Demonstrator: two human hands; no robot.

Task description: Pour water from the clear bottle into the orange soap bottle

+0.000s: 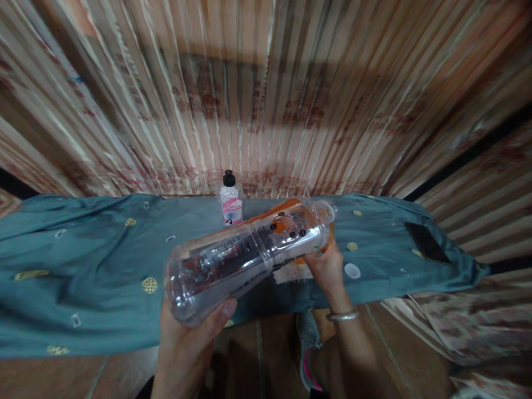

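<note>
A large clear plastic bottle [226, 260] with an orange and dark printed label lies tilted across the view, its uncapped-looking neck up to the right. Round its base wraps my left hand [187, 338], the thumb pressed along the near side. My right hand [326, 269], with a bangle on the wrist, is closed at the shoulder of the bottle; its fingers are mostly hidden behind it. Something orange [331, 239] shows beside that hand, its kind unclear. On the cloth to the right of the hand lies a small round whitish cap or disc [352, 270].
A small pump-top bottle [231, 205] with a pink label stands at the back of the table, which has a green patterned cloth [103, 260]. A dark phone [427, 242] lies at the right. White crumpled material [291, 275] sits under the bottle. Striped curtains [249, 100] hang behind.
</note>
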